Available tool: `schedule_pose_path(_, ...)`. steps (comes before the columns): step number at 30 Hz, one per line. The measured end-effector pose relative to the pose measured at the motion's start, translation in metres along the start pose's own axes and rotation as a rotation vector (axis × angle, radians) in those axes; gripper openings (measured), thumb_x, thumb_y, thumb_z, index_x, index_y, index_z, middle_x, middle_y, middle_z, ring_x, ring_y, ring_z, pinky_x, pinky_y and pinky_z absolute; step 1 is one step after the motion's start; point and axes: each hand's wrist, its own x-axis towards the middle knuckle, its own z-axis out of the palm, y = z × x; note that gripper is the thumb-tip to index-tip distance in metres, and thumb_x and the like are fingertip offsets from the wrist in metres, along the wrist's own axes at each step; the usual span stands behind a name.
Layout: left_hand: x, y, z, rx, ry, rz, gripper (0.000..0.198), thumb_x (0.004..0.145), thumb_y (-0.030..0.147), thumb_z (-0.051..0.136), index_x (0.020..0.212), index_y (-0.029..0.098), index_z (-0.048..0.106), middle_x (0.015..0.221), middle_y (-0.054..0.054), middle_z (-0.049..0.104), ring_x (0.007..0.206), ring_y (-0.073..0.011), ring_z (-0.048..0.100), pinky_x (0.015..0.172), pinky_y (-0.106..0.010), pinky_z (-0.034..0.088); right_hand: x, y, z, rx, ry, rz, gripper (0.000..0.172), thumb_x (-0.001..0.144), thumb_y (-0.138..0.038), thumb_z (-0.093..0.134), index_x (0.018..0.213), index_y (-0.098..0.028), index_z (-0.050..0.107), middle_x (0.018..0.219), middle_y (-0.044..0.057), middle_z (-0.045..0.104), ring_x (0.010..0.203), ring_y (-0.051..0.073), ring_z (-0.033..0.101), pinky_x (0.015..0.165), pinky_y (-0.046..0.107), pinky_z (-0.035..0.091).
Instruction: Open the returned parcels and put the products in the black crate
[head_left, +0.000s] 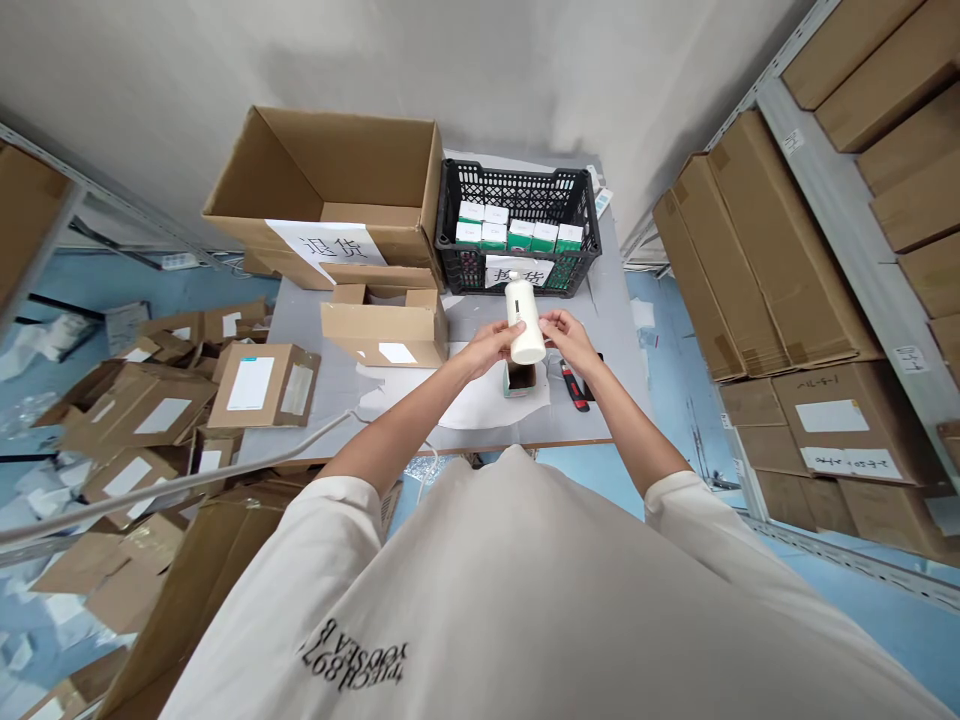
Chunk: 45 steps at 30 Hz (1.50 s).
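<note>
A cream-white bottle with a narrow top is held tilted above the table, its cap end pointing away from me. My left hand grips it from the left, near its base. On the other side, the fingers of my right hand are bent in against the bottle's lower right side. Just below the bottle stands a small open carton, green and white, its inside dark; the bottle partly hides it. A red and black utility knife lies by my right hand.
Behind, a black plastic crate holds several green-and-white boxes. Beside it are a large open cardboard box and a smaller open one. Shelves of cartons stand right. Cardboard boxes litter the floor left, and a pale cable crosses there.
</note>
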Motion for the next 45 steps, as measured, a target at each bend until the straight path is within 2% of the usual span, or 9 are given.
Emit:
schedule_pose_path(4,-0.003,-0.009,0.000,0.190,0.051,0.198,0.103,0.071,0.066,0.104,0.153,0.022,0.059,0.135,-0.019,0.079,0.128,-0.0362,0.077,0.112,-0.058,0.062,0.000,-0.018,-0.014,-0.069,0.040,-0.147,0.084,0.080,-0.092,0.086,0.140,-0.034,0.071,0.148,0.012,0.074,0.132,0.033,0.071,0.105,0.049,0.067)
schedule_pose_path(7,-0.008,-0.011,0.001,0.353,0.061,0.324,0.096,0.075,0.050,0.102,0.156,0.025,0.057,0.149,-0.018,0.072,0.142,-0.0374,0.070,0.120,-0.059,0.057,-0.007,-0.043,-0.021,-0.153,-0.039,-0.255,0.093,0.081,-0.083,0.093,0.157,-0.038,0.066,0.165,0.012,0.065,0.148,0.039,0.063,0.116,0.055,0.062)
schedule_pose_path(12,-0.014,-0.009,0.005,0.462,0.107,0.376,0.081,0.078,0.032,0.095,0.150,0.026,0.058,0.150,-0.014,0.073,0.145,-0.0366,0.068,0.124,-0.059,0.056,-0.028,-0.071,-0.017,-0.267,-0.154,-0.325,0.090,0.080,-0.067,0.100,0.159,-0.034,0.071,0.161,0.012,0.067,0.144,0.041,0.065,0.121,0.059,0.056)
schedule_pose_path(16,-0.014,-0.008,0.010,0.476,0.104,0.362,0.081,0.076,0.029,0.094,0.148,0.025,0.058,0.147,-0.013,0.076,0.141,-0.0357,0.072,0.124,-0.059,0.056,-0.036,-0.075,-0.012,-0.330,-0.144,-0.355,0.095,0.078,-0.059,0.103,0.162,-0.034,0.068,0.155,0.012,0.069,0.144,0.042,0.063,0.123,0.060,0.055)
schedule_pose_path(23,-0.015,-0.014,0.007,0.632,0.019,0.408,0.076,0.079,0.031,0.094,0.148,0.026,0.061,0.152,-0.013,0.072,0.144,-0.0375,0.069,0.127,-0.056,0.053,-0.040,-0.079,-0.022,-0.530,-0.052,-0.435,0.061,0.083,-0.046,0.096,0.138,-0.028,0.078,0.127,0.009,0.074,0.120,0.035,0.069,0.110,0.050,0.060)
schedule_pose_path(26,-0.019,-0.021,-0.001,0.847,0.100,0.324,0.071,0.079,0.032,0.094,0.142,0.024,0.061,0.148,-0.016,0.071,0.141,-0.0412,0.068,0.121,-0.057,0.054,-0.042,-0.076,-0.026,-0.526,0.005,-0.438,0.055,0.082,-0.043,0.095,0.132,-0.027,0.078,0.119,0.007,0.074,0.107,0.030,0.070,0.104,0.047,0.062)
schedule_pose_path(32,-0.028,-0.034,-0.006,1.028,0.111,-0.186,0.060,0.097,0.040,0.082,0.145,0.024,0.051,0.119,-0.011,0.082,0.115,-0.0354,0.078,0.096,-0.042,0.058,-0.042,-0.064,-0.023,-0.514,0.016,-0.452,0.054,0.081,-0.042,0.094,0.129,-0.026,0.075,0.110,0.003,0.073,0.093,0.023,0.068,0.097,0.043,0.064)
schedule_pose_path(39,-0.028,-0.045,-0.015,0.885,0.136,-0.277,0.051,0.092,0.016,0.078,0.134,0.027,0.050,0.097,-0.003,0.083,0.092,-0.0265,0.078,0.081,-0.033,0.054,-0.047,-0.047,-0.015,-0.527,-0.046,-0.416,0.049,0.082,-0.042,0.091,0.125,-0.026,0.073,0.106,0.002,0.070,0.090,0.023,0.067,0.096,0.045,0.063)
schedule_pose_path(45,-0.028,-0.050,-0.017,0.817,0.154,-0.266,0.051,0.088,0.013,0.080,0.128,0.029,0.052,0.089,0.000,0.082,0.080,-0.0231,0.074,0.077,-0.032,0.053,-0.051,-0.037,-0.012,-0.590,-0.067,-0.367,0.048,0.082,-0.042,0.090,0.121,-0.026,0.068,0.108,0.003,0.068,0.093,0.024,0.066,0.097,0.044,0.060)
